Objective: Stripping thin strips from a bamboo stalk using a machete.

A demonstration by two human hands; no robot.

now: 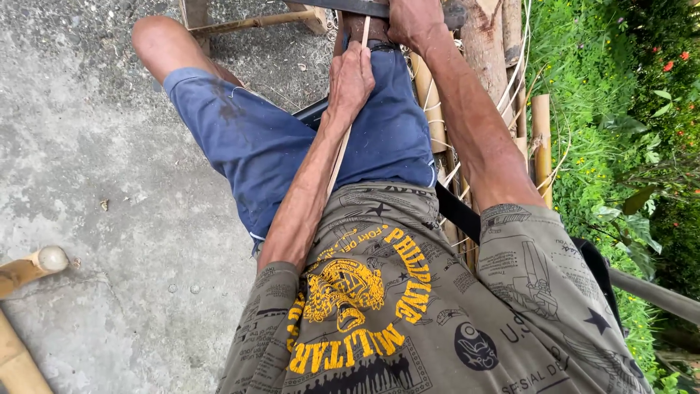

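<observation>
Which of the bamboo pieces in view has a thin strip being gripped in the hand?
The thin bamboo strip running along the forearm over the blue shorts: left hand pinches it. The thick poles at right lie untouched.

- My right hand (pixel 413 20) grips a dark blade (pixel 348 6) at the top edge; the frame cuts off the blade's upper side and both ends.
- The thin bamboo strip (pixel 340 157) vanishes under my left hand (pixel 351 79) and behind my forearm.
- Bamboo poles (pixel 22 273) run out at the lower left.
- My right knee is hidden.
</observation>
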